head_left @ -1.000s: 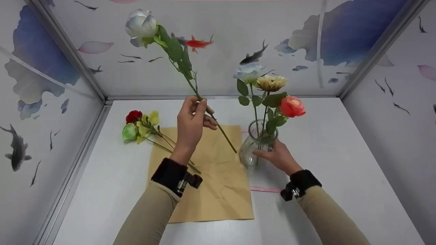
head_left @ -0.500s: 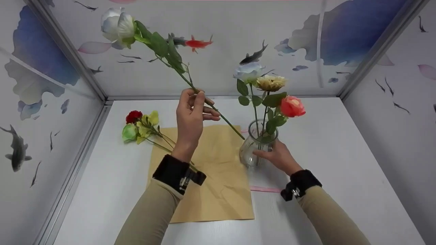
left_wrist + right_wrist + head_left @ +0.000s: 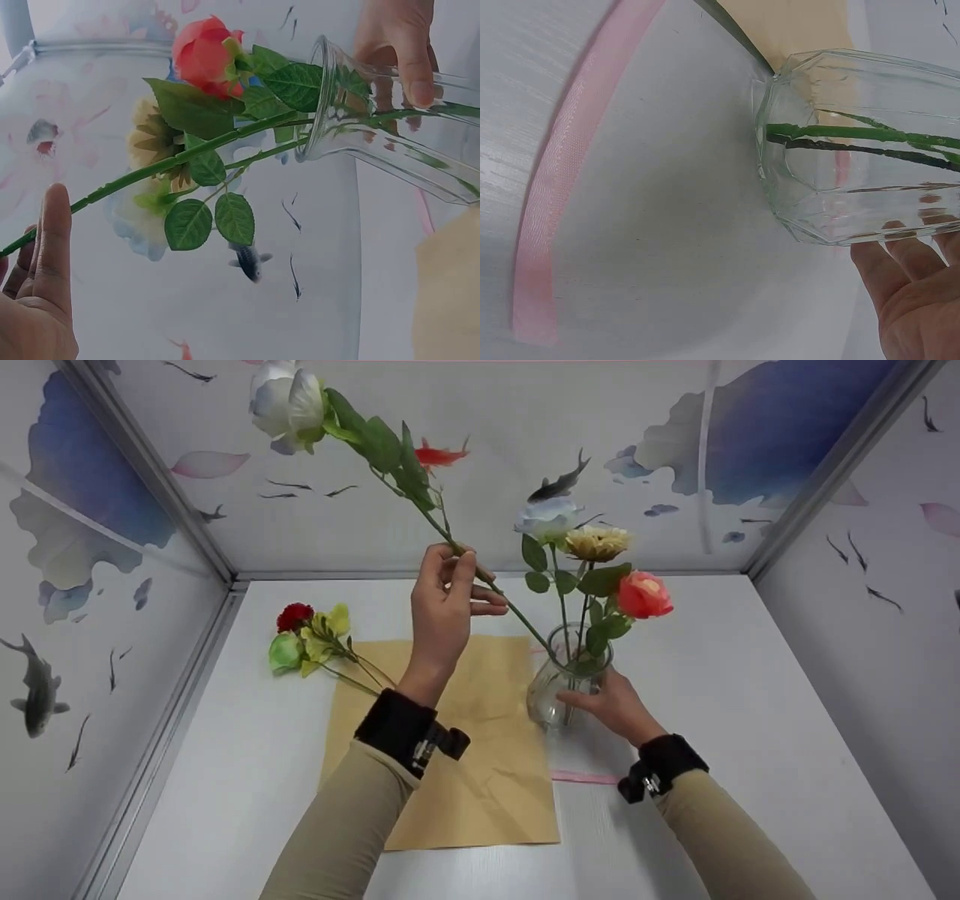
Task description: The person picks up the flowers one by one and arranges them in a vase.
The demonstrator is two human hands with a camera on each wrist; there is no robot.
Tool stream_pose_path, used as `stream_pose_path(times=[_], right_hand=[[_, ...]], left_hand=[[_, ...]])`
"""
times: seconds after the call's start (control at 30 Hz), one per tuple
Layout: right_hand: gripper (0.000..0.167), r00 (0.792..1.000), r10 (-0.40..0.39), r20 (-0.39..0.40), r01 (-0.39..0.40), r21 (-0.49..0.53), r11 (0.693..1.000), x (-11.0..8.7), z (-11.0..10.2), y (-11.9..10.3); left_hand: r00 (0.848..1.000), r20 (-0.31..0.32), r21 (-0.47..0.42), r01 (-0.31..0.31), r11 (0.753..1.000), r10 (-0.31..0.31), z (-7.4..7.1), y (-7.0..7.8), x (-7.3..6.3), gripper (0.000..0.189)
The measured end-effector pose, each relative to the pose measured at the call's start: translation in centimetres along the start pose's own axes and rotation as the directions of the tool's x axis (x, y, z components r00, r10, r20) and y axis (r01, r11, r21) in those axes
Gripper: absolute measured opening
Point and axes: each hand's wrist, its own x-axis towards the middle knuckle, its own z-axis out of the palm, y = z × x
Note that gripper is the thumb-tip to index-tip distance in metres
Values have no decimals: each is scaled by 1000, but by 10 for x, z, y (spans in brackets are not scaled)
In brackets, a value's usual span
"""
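My left hand [image 3: 442, 611] pinches the green stem of a white artificial flower [image 3: 289, 406], which slants up to the left with its bloom high against the back wall. The stem's lower end [image 3: 549, 649] is right at the rim of a clear glass vase [image 3: 541, 701]. Around the vase's right side, my right hand [image 3: 619, 709] grips the glass. Standing in it are a pale blue flower [image 3: 549, 519], a yellow flower [image 3: 598, 542] and a coral rose [image 3: 645, 595]. In the right wrist view, green stems [image 3: 855, 133] show through the glass.
A sheet of brown paper [image 3: 487, 780] lies left of the vase. At its upper left are a red flower [image 3: 295, 617], a green flower [image 3: 286, 652] and yellow blossoms [image 3: 326, 634]. A pink ribbon [image 3: 585, 777] runs under the vase area. Printed walls enclose the white table.
My left hand first tilts the white flower further left, then moves right and slightly up, bringing its stem end to the vase rim. The right hand and the vase have stayed put.
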Motion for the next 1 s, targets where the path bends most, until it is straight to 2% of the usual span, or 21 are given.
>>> stream_pose_path(times=[0.17,0.57,0.77,1.0], right_hand=[[101,1000,11,5,-11,-1,1000,1,0,0],[105,999,31,9,-31,7,999,2,0,-1],[105,999,35,9,-35,6,999,2,0,0],[104,999,43,3,-43,12,999,2,1,-1]], left_hand=[[1000,4,32,15,999,-15,6,-3,4,21],[995,75,116,64,991,-73,19,-14,9,21],[991,108,211,61,976,-85,26,-22,10,17],[976,155,288,101,952,-150,32,-28,9,18]])
